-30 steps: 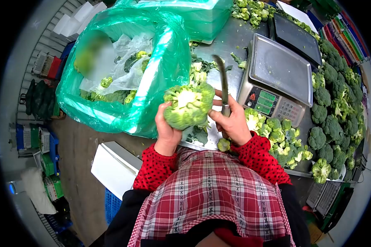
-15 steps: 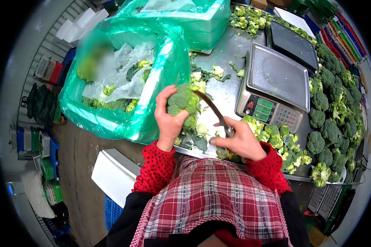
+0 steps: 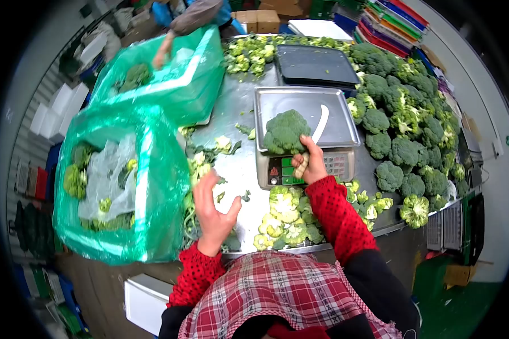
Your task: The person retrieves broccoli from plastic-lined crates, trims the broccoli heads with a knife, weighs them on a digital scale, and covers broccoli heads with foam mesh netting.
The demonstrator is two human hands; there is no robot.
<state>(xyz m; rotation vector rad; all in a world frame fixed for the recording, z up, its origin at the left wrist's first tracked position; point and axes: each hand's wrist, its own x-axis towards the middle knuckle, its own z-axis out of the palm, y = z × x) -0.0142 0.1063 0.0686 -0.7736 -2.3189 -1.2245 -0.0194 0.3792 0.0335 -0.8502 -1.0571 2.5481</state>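
My right hand (image 3: pixel 312 162) is closed at the front edge of the weighing scale (image 3: pixel 268 169). A curved knife (image 3: pixel 322 123) sticks out from it, its pale blade over the metal pan. The same hand has the stem end of a broccoli head (image 3: pixel 287 132), whose green crown is over the pan's left part; I cannot tell whether it rests there. My left hand (image 3: pixel 212 209) is open and slightly blurred, thumb and fingers apart. Beneath and beside it are leaf trimmings (image 3: pixel 198 166) on the metal table (image 3: pixel 234 175).
Green-lined crates (image 3: pixel 169 186) stand at the left, with broccoli and clear film inside. A co-worker's arm (image 3: pixel 178 37) reaches into the far crate (image 3: pixel 209 85). Broccoli heads (image 3: pixel 404 152) pile up at the right. Cut pieces (image 3: pixel 285 217) lie before the scale, and a dark scale (image 3: pixel 314 65) stands behind.
The broccoli head has gone from my left hand to my right, over the scale. My left hand has opened. The view has turned to the right, and a co-worker's arm now shows.
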